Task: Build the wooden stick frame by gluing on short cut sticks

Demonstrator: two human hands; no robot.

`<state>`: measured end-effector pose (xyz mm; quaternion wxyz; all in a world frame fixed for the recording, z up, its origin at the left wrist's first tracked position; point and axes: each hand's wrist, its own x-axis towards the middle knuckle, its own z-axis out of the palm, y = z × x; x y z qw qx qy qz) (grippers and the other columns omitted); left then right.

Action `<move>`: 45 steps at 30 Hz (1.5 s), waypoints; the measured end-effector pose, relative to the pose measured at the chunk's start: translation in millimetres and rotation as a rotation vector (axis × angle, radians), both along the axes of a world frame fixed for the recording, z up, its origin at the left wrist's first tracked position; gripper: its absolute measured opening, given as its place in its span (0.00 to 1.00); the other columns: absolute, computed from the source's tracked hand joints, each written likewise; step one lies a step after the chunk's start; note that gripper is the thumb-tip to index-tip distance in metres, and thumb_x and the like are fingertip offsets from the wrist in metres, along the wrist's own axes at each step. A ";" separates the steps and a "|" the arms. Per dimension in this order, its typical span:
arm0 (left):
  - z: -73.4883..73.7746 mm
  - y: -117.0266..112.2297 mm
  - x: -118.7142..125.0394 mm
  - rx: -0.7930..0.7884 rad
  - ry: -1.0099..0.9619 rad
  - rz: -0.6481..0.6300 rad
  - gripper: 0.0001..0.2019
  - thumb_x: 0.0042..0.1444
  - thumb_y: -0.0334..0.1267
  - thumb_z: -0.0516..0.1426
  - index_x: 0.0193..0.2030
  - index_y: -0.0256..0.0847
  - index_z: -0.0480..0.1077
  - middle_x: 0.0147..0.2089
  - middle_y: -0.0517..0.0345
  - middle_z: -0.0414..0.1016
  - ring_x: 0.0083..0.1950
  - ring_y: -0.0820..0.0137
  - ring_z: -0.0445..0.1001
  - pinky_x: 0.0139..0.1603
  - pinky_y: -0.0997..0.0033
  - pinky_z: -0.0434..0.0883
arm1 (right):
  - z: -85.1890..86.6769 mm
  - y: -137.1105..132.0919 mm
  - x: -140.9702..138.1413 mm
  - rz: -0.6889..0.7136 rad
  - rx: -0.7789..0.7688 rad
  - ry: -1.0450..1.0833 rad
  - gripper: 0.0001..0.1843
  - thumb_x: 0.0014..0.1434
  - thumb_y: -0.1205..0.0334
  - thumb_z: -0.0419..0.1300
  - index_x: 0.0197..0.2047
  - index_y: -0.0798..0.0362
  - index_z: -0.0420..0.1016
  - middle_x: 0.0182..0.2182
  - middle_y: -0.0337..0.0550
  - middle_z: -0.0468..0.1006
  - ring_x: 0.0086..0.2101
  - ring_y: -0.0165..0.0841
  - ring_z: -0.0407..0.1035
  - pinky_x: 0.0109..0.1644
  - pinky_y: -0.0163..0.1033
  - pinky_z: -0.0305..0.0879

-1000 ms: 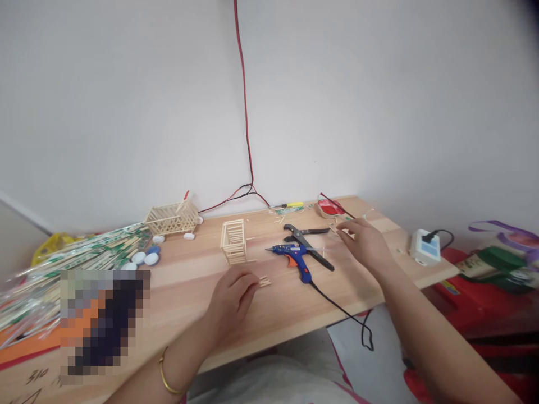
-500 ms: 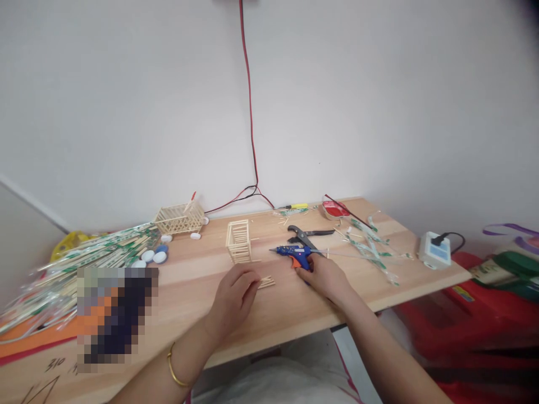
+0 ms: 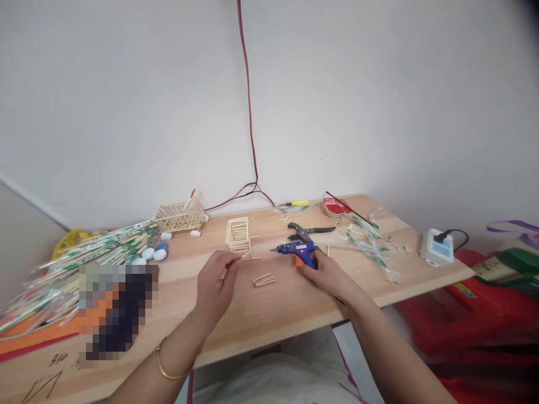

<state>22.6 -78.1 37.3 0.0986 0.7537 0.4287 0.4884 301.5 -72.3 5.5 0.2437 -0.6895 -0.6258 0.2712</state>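
My left hand [image 3: 217,283] pinches a short wooden stick [image 3: 245,256] between thumb and fingertips, just in front of a small stick frame [image 3: 238,235]. The frame is open-sided, built of thin pale sticks, and stands on the wooden table. My right hand [image 3: 327,274] is wrapped round the handle of a blue glue gun [image 3: 300,248] with an orange trigger. Its nozzle points left toward the frame, and a clear glue stick runs out of its back. Between my hands lie several short cut sticks [image 3: 264,280].
Black-handled pliers [image 3: 304,231] lie behind the glue gun. A larger stick cart [image 3: 179,216] with white wheels stands at the back left, near bottle caps [image 3: 160,256] and bagged chopsticks [image 3: 113,249]. A red dish [image 3: 336,206], torn wrappers [image 3: 370,252] and a white power socket [image 3: 437,247] are on the right.
My left hand has moved left and up from the short sticks with one stick in its fingers. The glue gun, still in my right hand, has shifted slightly and tilted.
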 end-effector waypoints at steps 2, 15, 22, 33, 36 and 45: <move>7.1 -1.3 1.3 -0.079 -0.046 -0.025 0.05 0.61 0.34 0.52 0.38 0.40 0.70 0.36 0.57 0.72 0.39 0.71 0.71 0.40 0.71 0.68 | 3.2 -6.0 0.8 0.042 0.013 0.162 0.14 0.55 0.51 0.57 0.40 0.53 0.69 0.33 0.41 0.75 0.32 0.35 0.68 0.32 0.36 0.61; 46.0 10.5 20.6 -0.088 -0.179 -0.078 0.06 0.59 0.36 0.56 0.42 0.42 0.72 0.37 0.59 0.73 0.39 0.74 0.71 0.40 0.74 0.68 | 30.9 -6.0 -15.9 0.142 0.040 0.900 0.21 0.51 0.55 0.66 0.47 0.51 0.71 0.47 0.46 0.75 0.36 0.31 0.68 0.43 0.38 0.63; 46.0 17.8 25.4 -0.057 -0.226 0.002 0.08 0.59 0.35 0.56 0.45 0.44 0.72 0.41 0.58 0.74 0.41 0.72 0.72 0.42 0.73 0.69 | 41.6 4.6 -28.0 0.160 0.127 0.720 0.17 0.56 0.52 0.61 0.46 0.52 0.71 0.42 0.44 0.74 0.34 0.31 0.65 0.37 0.37 0.61; 38.4 10.9 32.0 -0.050 -0.112 -0.097 0.07 0.59 0.30 0.54 0.43 0.42 0.68 0.37 0.60 0.71 0.39 0.74 0.69 0.40 0.75 0.66 | 42.2 3.8 -28.6 0.224 0.056 0.699 0.21 0.58 0.47 0.58 0.50 0.51 0.69 0.42 0.44 0.72 0.36 0.32 0.66 0.38 0.38 0.62; 39.1 11.1 31.1 -0.029 -0.105 -0.085 0.05 0.59 0.30 0.53 0.41 0.41 0.68 0.37 0.59 0.71 0.39 0.74 0.69 0.39 0.74 0.67 | 44.7 4.7 -26.9 0.303 0.025 0.773 0.19 0.59 0.48 0.59 0.47 0.52 0.69 0.34 0.41 0.71 0.30 0.28 0.63 0.33 0.35 0.60; 42.5 22.2 14.9 0.247 0.053 0.133 0.06 0.57 0.27 0.55 0.39 0.39 0.69 0.38 0.55 0.72 0.42 0.69 0.69 0.45 0.67 0.66 | 39.2 12.0 -24.0 0.559 0.077 0.883 0.16 0.60 0.47 0.57 0.38 0.53 0.68 0.27 0.37 0.66 0.24 0.25 0.60 0.26 0.33 0.54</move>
